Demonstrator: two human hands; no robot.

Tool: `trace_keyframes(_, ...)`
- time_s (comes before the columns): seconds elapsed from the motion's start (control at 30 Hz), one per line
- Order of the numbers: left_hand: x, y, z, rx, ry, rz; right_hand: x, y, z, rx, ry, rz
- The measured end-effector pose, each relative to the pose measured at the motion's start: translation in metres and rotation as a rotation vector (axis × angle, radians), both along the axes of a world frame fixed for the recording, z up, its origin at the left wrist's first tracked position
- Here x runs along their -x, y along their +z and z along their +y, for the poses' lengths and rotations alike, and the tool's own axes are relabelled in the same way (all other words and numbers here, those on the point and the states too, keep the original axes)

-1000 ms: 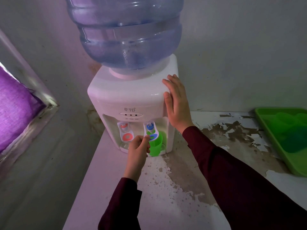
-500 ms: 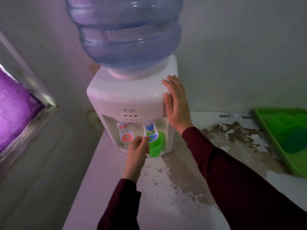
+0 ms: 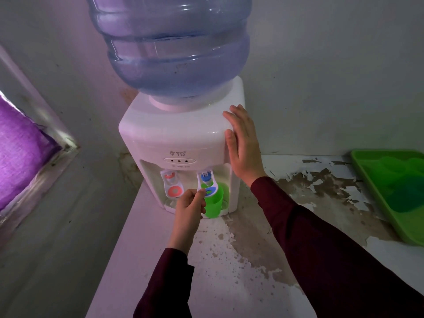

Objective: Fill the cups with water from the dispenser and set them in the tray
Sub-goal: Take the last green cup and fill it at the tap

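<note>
A white dispenser (image 3: 181, 136) with a large blue bottle (image 3: 174, 44) on top stands at the back of the counter. A green cup (image 3: 214, 203) sits under the blue tap (image 3: 207, 183), pressed against its lever. My left hand (image 3: 189, 206) grips that cup from its left side. My right hand (image 3: 243, 143) lies flat, fingers together, against the dispenser's right upper corner and holds nothing. The red tap (image 3: 172, 184) is to the left. A green tray (image 3: 376, 193) at the far right holds several green cups (image 3: 400, 180).
The counter (image 3: 241, 260) has peeling, stained paint in front of and to the right of the dispenser. Its left edge drops off beside my left sleeve. A purple cloth (image 3: 20, 152) fills a window opening at the left. The wall is close behind.
Almost nothing has moved: both hands hold their places, the left on the cup under the blue tap, the right on the dispenser's corner.
</note>
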State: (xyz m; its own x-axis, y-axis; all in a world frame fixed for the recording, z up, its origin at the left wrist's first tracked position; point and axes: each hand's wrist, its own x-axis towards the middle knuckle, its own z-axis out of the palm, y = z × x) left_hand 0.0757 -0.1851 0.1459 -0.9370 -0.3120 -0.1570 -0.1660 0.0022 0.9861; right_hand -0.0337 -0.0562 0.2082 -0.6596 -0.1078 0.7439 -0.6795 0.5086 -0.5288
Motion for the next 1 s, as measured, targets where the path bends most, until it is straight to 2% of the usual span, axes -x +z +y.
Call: trace_keyframes(1.0, 0.005, -0.011, -0.006, -0.052, -0.011, -0.008, 0.000, 0.000, -0.001, 0.010, -0.009, 0.000)
